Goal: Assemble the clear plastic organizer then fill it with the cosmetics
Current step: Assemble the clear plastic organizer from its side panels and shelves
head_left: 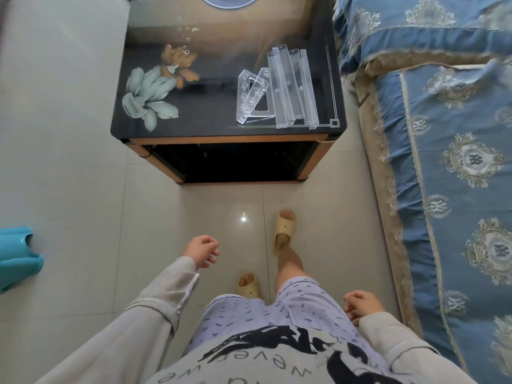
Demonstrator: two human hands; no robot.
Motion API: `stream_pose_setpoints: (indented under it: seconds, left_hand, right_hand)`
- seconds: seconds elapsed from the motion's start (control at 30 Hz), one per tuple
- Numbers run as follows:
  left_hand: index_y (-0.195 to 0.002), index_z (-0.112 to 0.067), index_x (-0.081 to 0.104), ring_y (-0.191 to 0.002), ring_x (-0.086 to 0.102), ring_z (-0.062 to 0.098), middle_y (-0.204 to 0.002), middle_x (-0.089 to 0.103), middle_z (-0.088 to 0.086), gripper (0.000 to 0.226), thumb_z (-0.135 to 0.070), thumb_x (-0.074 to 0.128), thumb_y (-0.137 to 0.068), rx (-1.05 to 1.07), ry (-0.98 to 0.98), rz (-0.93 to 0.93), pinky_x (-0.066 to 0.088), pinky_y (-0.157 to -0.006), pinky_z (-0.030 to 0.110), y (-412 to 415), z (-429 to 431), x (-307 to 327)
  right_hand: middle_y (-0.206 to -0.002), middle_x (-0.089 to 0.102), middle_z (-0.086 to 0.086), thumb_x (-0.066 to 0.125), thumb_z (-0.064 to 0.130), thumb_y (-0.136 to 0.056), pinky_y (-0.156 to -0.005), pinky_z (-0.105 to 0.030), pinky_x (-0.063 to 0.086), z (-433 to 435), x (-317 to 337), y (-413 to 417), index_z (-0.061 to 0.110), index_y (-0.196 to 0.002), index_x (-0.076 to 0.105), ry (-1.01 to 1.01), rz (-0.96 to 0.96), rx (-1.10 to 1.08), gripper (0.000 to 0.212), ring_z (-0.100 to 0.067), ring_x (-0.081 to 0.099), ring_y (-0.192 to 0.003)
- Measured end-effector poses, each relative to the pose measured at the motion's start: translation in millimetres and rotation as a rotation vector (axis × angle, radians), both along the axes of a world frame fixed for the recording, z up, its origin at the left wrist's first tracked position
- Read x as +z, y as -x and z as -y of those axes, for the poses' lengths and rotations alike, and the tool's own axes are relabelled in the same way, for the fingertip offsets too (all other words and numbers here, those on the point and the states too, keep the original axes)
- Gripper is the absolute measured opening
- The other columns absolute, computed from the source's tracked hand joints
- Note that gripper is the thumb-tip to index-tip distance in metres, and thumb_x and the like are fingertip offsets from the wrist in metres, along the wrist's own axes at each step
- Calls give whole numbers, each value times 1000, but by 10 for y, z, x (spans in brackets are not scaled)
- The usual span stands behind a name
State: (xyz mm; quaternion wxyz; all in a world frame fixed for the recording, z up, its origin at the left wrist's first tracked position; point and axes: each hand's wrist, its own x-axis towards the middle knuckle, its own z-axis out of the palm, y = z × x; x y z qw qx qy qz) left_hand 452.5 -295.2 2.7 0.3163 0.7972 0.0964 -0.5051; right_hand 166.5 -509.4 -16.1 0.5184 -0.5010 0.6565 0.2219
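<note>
The shirt [249,367] reads "never" and "we".

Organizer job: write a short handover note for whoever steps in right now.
Hands: left hand and right hand are both empty, fingers loosely curled, over the floor short of the table.
Parts: long clear trays and clear side pieces lie loose at the table's near right corner.
Done: nothing joined yet.
Left: join all parts, then fill; no cosmetics in view.
</note>
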Motion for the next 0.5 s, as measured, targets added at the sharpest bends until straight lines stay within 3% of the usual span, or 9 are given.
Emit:
stream_pose_setpoints:
  seconds: [0.1, 0.27, 0.5]
  left_hand:
    - [-67, -16, 46, -22, 43, -2, -63, 50, 3, 30, -3, 39, -93, 21, -41, -5, 30, -44, 17, -146, 221, -91]
    - [-66, -15, 44, -47, 41, 15, -63, 48, 4, 31, -2, 38, -94, 8, -132, -89, 27, -43, 16, -213, 505, -186]
    - [-64, -12, 44, -34, 41, 13, -59, 45, 5, 32, 2, 38, -92, 40, -199, -118, 24, -28, 9, -319, 879, -261]
  right_hand:
    - [-55, 42, -12, 39, -8, -91, -24, -8, 24, 363, -37, -363, 3, -65, 46, -8, 12, 25, 30, -11, 38, -20]
    - [-57, 43, -11, 41, -2, -92, -32, -12, 25, 1045, 28, -1066, 4, -73, 48, -32, 35, 110, 21, -18, 35, -45]
    - [-60, 43, -9, 39, 2, -95, -26, -8, 25, 1740, 155, -1924, 3, -92, 46, -44, 108, 224, 8, -18, 36, -48]
